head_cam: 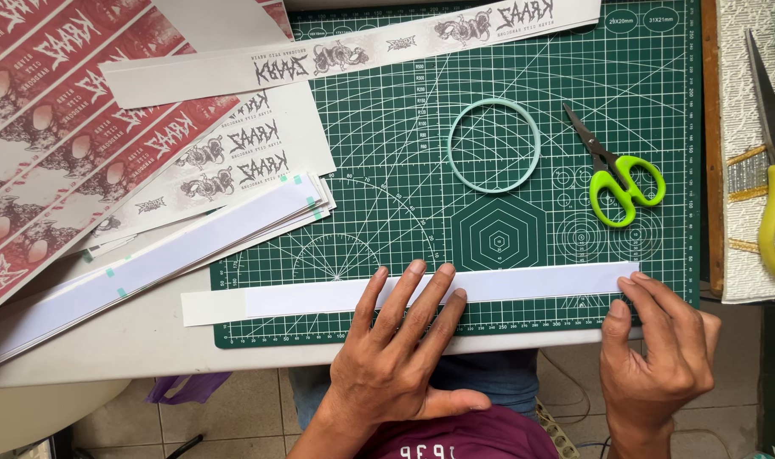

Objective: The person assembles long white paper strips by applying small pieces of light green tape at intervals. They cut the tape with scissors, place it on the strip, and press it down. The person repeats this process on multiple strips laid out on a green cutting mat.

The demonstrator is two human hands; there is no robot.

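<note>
Green cutting mat (404,170) with white grid lines covers the right part of a pale table (107,340). One long white paper strip (523,285) lies flat along the mat's near edge, its left end hanging past the mat onto the table. Left hand (396,357): fingers spread and flat, four fingertips pressing the strip's middle, nothing gripped. Right hand (659,340): fingers loosely curled, tips on the strip's right end, pinning it down. On the mat beyond: one pale green ring (493,145), one pair of green-handled scissors (617,166). One printed strip (353,51) runs diagonally across the top. Stack of white strips (192,242) at left, exact count unclear; red printed sheets (56,127) further left. Second pair, yellow-handled scissors (774,161), at far right.
</note>
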